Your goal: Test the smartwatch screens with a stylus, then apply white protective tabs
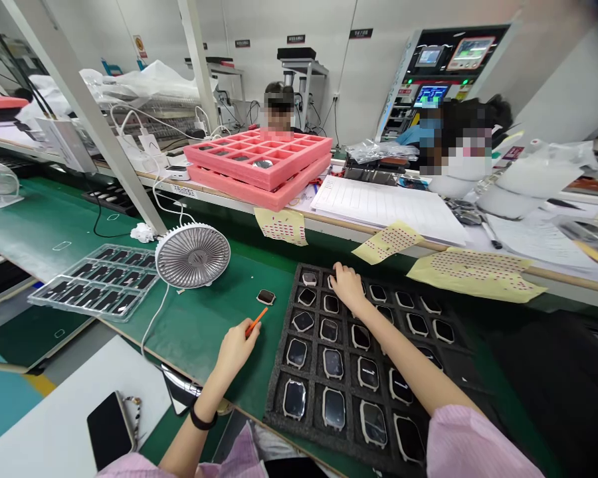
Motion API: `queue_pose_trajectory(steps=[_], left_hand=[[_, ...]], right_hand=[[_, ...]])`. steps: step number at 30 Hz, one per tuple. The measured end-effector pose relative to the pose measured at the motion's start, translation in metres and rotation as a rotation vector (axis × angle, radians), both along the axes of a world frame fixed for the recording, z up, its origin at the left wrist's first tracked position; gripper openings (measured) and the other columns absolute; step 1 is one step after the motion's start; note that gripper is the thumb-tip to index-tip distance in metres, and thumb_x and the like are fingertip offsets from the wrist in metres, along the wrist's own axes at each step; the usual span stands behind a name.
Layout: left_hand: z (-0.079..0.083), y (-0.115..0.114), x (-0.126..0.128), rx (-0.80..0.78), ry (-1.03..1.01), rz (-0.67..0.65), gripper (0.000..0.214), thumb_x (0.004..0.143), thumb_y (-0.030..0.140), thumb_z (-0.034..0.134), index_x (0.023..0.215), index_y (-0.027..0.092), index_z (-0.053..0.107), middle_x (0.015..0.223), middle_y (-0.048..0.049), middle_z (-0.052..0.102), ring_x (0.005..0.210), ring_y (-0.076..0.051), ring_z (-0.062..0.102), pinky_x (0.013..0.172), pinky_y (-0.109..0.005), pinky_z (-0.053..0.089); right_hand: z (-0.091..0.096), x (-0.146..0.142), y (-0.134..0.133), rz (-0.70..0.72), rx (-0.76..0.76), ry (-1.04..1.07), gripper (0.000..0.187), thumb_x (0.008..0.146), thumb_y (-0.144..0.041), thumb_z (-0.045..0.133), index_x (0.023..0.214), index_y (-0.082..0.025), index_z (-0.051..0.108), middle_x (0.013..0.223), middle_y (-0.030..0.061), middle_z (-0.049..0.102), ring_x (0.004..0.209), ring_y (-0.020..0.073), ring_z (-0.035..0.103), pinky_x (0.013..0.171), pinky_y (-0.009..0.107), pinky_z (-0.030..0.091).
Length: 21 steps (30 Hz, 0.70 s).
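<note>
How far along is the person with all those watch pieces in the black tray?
It's hard to tell exactly. Done, perhaps: one watch body lies on the green mat, outside the black foam tray. In hand: the left hand grips an orange stick, and the right hand rests on the tray's far rows. Left: the tray's slots in view nearly all still hold pieces.
</note>
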State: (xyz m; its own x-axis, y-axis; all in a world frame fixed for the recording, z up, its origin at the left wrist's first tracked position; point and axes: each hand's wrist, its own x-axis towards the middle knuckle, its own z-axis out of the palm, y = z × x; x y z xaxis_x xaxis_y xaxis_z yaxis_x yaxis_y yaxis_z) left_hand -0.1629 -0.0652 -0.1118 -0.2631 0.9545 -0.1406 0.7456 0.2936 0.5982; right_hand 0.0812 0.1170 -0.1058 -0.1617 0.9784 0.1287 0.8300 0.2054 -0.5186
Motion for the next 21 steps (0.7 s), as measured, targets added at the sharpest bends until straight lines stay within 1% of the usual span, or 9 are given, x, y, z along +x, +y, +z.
queue_pose_trajectory(steps=[3,5,8,10,12,15,18,19,21], left_hand=[[0.000,0.000,0.000,0.000,-0.011,0.030,0.028,0.092,0.045,0.042,0.082,0.022,0.055,0.074,-0.0046,0.064,0.070,-0.024,0.062,0.060,-0.025,0.032],[0.003,-0.001,0.002,0.022,-0.045,0.031,0.029,0.092,0.047,0.041,0.086,0.023,0.056,0.076,-0.0044,0.065,0.072,-0.024,0.062,0.062,-0.025,0.033],[0.010,0.000,0.009,0.093,-0.139,0.003,0.031,0.092,0.047,0.037,0.086,0.023,0.056,0.068,-0.0012,0.058,0.062,-0.020,0.056,0.060,-0.025,0.032],[0.015,0.002,0.017,0.157,-0.246,-0.036,0.032,0.092,0.047,0.037,0.087,0.021,0.056,0.061,0.0017,0.051,0.056,-0.017,0.049,0.058,-0.024,0.031],[0.021,0.005,0.030,0.205,-0.399,-0.113,0.035,0.092,0.048,0.036,0.086,0.020,0.056,0.057,0.0043,0.044,0.052,-0.014,0.042,0.056,-0.024,0.030],[0.031,0.012,0.053,0.205,-0.639,-0.240,0.041,0.092,0.053,0.037,0.080,0.018,0.055,0.052,0.0074,0.035,0.048,-0.010,0.032,0.052,-0.022,0.028],[0.040,0.015,0.072,0.195,-0.767,-0.278,0.043,0.091,0.056,0.038,0.079,0.017,0.053,0.050,0.0087,0.033,0.045,-0.008,0.027,0.047,-0.021,0.024],[0.043,0.016,0.077,0.200,-0.785,-0.274,0.043,0.091,0.056,0.039,0.079,0.017,0.053,0.050,0.0089,0.033,0.044,-0.008,0.026,0.046,-0.021,0.023],[0.048,0.014,0.081,0.212,-0.800,-0.259,0.043,0.090,0.057,0.041,0.078,0.017,0.053,0.050,0.0089,0.033,0.044,-0.007,0.025,0.045,-0.021,0.022]], right_hand=[[-0.002,0.007,0.003,-0.011,-0.042,0.021,0.014,0.086,-0.012,0.053,0.099,-0.015,0.057,0.102,0.0194,0.063,0.113,0.0359,0.049,0.094,0.048,0.036],[-0.003,0.008,0.007,0.020,-0.076,0.096,0.010,0.083,-0.014,0.059,0.092,-0.018,0.057,0.096,0.0151,0.064,0.110,0.0342,0.051,0.093,0.046,0.036],[0.000,0.010,0.011,0.101,-0.150,0.270,0.013,0.076,-0.018,0.066,0.081,-0.021,0.054,0.080,0.0049,0.061,0.091,0.0276,0.056,0.085,0.041,0.041],[0.005,0.010,0.006,0.163,-0.191,0.422,0.015,0.076,-0.026,0.067,0.081,-0.023,0.053,0.074,-0.0001,0.057,0.078,0.0219,0.056,0.076,0.037,0.043],[0.012,0.007,-0.008,0.230,-0.230,0.594,0.021,0.078,-0.038,0.065,0.087,-0.024,0.052,0.072,-0.0027,0.054,0.068,0.0174,0.053,0.066,0.032,0.044],[0.026,-0.006,-0.042,0.338,-0.330,0.833,0.032,0.083,-0.053,0.055,0.098,-0.025,0.049,0.067,-0.0056,0.049,0.053,0.0132,0.048,0.051,0.027,0.042],[0.042,-0.021,-0.074,0.392,-0.439,1.024,0.030,0.087,-0.054,0.053,0.095,-0.026,0.047,0.065,-0.0072,0.048,0.042,0.0094,0.042,0.041,0.025,0.041],[0.047,-0.024,-0.082,0.403,-0.520,1.145,0.030,0.086,-0.053,0.057,0.092,-0.025,0.047,0.065,-0.0080,0.048,0.039,0.0079,0.040,0.039,0.024,0.041],[0.057,-0.029,-0.090,0.407,-0.624,1.287,0.030,0.082,-0.048,0.065,0.088,-0.024,0.048,0.062,-0.0094,0.051,0.035,0.0062,0.041,0.038,0.024,0.045]])
